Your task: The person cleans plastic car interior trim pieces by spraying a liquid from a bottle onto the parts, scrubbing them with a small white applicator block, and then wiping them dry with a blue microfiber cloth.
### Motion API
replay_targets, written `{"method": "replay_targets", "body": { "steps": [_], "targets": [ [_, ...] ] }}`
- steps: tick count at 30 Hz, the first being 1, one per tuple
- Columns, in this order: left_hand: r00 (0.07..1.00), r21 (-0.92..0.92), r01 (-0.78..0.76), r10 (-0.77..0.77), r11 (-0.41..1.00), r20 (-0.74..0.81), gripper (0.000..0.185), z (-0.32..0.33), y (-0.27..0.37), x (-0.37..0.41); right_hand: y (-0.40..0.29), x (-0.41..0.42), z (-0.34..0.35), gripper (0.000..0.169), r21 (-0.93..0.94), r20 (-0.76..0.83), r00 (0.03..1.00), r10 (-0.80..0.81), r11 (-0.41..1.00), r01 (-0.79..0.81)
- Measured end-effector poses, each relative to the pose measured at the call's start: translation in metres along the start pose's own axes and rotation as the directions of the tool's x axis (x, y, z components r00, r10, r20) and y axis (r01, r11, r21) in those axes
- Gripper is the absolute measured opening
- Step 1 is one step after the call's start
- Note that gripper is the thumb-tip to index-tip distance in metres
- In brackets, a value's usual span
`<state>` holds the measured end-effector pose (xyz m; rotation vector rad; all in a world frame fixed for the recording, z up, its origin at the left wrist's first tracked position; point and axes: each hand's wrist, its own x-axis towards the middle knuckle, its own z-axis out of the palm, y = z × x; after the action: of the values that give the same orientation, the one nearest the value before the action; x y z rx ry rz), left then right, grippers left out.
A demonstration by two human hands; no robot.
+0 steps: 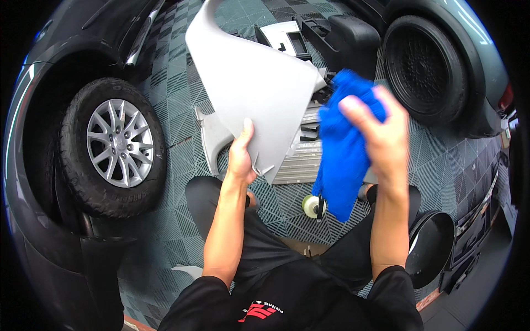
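Note:
My left hand [242,155] grips the lower left edge of a light grey plastic car trim panel [265,82], thumb on its face and fingers behind it. The panel is held up off the floor, its narrow end with small clips towards me. To the right of the panel, my right hand [383,128] pinches a bunched blue microfibre cloth [345,145] between thumb and fingers; the cloth hangs down and is slightly blurred. Between my legs a bottle or container with a pale round end [310,206] lies on the floor, partly hidden by the cloth.
A car wheel [120,142] stands at left, another car's dark wheel [426,70] at upper right. A ribbed metallic-looking piece [299,165], a curved grey trim piece [213,140] and black plastic parts [352,41] lie ahead. A round black tub [432,250] stands by my right knee.

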<state>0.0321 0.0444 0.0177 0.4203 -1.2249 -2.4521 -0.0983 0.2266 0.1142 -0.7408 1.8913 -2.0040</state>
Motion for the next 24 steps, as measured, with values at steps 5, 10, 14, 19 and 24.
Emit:
{"method": "replay_targets", "body": {
  "steps": [5, 10, 14, 19, 24],
  "targets": [
    [0.988, 0.154, 0.132, -0.142, 0.979, 0.061, 0.063, 0.003, -0.009, -0.005, -0.008, -0.005, 0.023, 0.065, -0.208, 0.132, 0.898, -0.419, 0.875, 0.438],
    [0.979, 0.482, 0.068, -0.151, 0.873, 0.135, 0.052, -0.006, -0.021, -0.016, 0.054, 0.0, 0.061, 0.069, -0.564, 0.487, 0.791, -0.37, 0.559, 0.608],
    [0.893, 0.619, 0.081, -0.333, 0.781, 0.303, 0.044, 0.015, -0.015, -0.027, 0.061, 0.071, 0.041, 0.064, -0.619, 0.253, 0.859, -0.444, 0.609, 0.497],
    [0.881, 0.642, 0.047, -0.335, 0.766, 0.334, 0.044, 0.019, -0.028, -0.032, 0.057, 0.111, 0.019, 0.066, -0.493, 0.066, 0.963, -0.262, 0.83, 0.26],
    [0.886, 0.754, 0.08, -0.393, 0.652, 0.247, 0.037, 0.012, -0.02, -0.026, 0.056, 0.023, 0.039, 0.064, -0.538, 0.175, 0.898, -0.404, 0.724, 0.431]
  ]
}}
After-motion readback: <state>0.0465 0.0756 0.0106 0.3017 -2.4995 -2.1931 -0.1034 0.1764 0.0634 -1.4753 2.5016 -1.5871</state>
